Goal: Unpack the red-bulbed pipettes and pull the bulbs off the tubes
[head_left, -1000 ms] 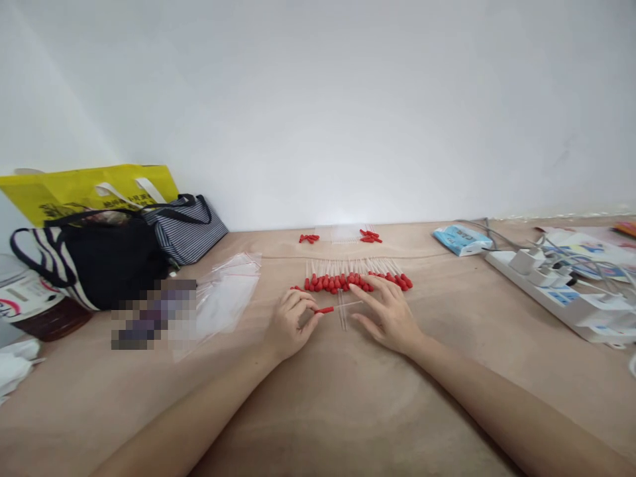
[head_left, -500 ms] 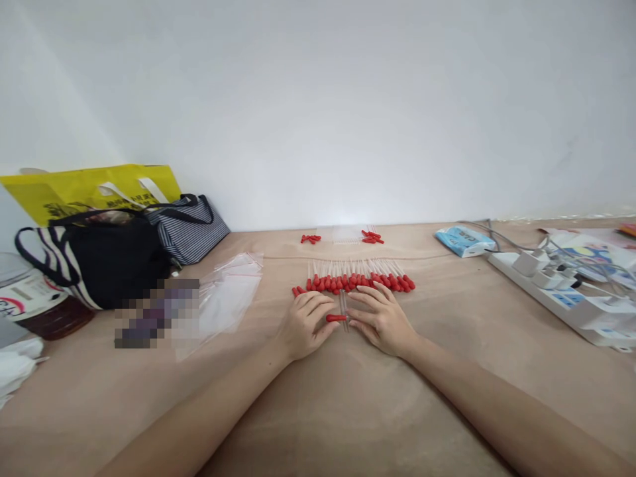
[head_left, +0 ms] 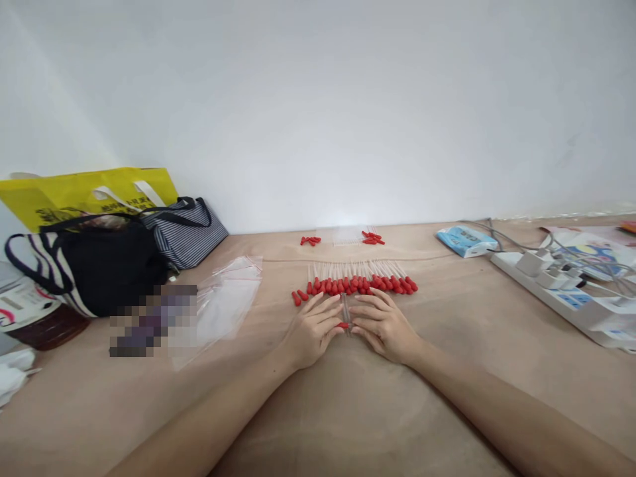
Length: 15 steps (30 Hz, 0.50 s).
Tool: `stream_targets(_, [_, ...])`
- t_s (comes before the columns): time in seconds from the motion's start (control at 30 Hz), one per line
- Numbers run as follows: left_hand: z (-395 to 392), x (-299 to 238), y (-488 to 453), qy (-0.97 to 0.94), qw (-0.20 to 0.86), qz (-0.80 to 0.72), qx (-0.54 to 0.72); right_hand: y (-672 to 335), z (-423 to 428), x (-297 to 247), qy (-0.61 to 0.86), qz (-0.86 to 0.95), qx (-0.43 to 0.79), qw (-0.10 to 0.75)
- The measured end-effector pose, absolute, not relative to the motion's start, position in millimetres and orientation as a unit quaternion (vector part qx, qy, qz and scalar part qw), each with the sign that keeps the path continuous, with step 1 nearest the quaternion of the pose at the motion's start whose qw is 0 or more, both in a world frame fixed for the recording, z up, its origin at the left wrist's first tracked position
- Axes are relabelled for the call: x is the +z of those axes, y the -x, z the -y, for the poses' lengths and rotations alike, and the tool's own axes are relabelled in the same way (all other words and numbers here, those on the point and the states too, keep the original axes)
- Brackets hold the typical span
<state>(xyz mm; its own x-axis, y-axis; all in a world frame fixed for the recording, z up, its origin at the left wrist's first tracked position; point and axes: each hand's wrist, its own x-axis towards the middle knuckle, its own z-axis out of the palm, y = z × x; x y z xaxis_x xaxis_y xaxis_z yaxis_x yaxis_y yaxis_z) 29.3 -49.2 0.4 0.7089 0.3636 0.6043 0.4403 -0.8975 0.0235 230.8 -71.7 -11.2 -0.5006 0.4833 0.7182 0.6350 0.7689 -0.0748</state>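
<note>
Head view: left hand [head_left: 311, 331] and right hand [head_left: 385, 324] flat on the table [head_left: 348, 417], fingers stretched out, gripping nothing. Right between the fingertips, touching them: a thin dropper [head_left: 344, 310]. Lying lengthwise, clear end toward the row of droppers [head_left: 358, 285], red bulb nearest.

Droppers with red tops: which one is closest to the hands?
The lone dropper lying between the left hand and right hand, red top toward the person. The others lie side by side in a row just beyond the hands.
</note>
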Motion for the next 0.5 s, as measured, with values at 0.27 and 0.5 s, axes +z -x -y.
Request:
stream_targets(0.27, [51.4, 0.4, -26.2, 0.919, 0.071, 0.205, -0.328, -230.8, 74.8, -9.9, 0.293, 0.862, -0.113, 0.397])
stream_targets(0.5, [51.8, -0.2, -24.0, 0.923, 0.054, 0.215, -0.315, -232.3, 76.7, -7.5, 0.298, 0.868, -0.103, 0.384])
